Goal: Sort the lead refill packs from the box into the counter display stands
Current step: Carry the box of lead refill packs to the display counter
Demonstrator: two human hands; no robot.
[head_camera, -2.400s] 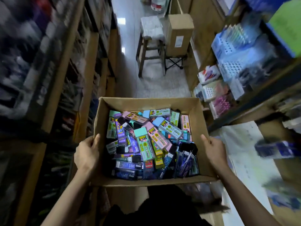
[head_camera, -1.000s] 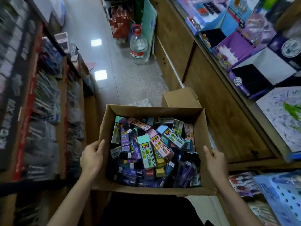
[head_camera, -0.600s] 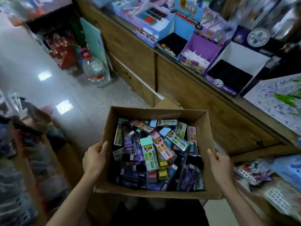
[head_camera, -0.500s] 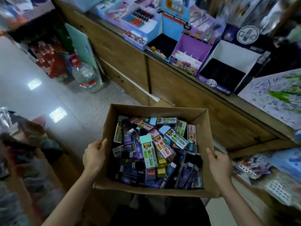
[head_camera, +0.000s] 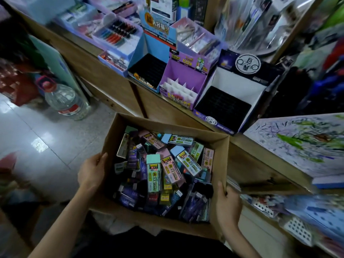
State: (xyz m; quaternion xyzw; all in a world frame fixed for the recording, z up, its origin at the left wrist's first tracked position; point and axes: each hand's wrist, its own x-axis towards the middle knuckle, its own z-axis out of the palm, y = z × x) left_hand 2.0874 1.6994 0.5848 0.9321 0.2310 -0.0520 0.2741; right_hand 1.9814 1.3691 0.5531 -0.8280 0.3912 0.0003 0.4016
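Note:
I carry an open cardboard box (head_camera: 221, 157) in front of my body. It is piled with several lead refill packs (head_camera: 163, 174) in green, pink, blue and purple. My left hand (head_camera: 92, 172) grips the box's left wall, thumb over the rim. My right hand (head_camera: 228, 205) grips the right wall near its front corner. On the wooden counter ahead stand three display stands: a blue one with a black tray (head_camera: 147, 71), a purple one with white dividers (head_camera: 178, 88), and a white-and-dark one with a black tray (head_camera: 223, 107).
The wooden counter (head_camera: 188, 118) runs diagonally from upper left to right. More pen displays (head_camera: 115, 34) fill its far end. A large water bottle (head_camera: 65, 101) stands on the tiled floor at left. A scribbled test pad (head_camera: 297, 142) lies on the counter at right.
I have turned from the aisle toward the counter, carrying the box in both hands. The three display stands now sit just beyond the box's far rim.

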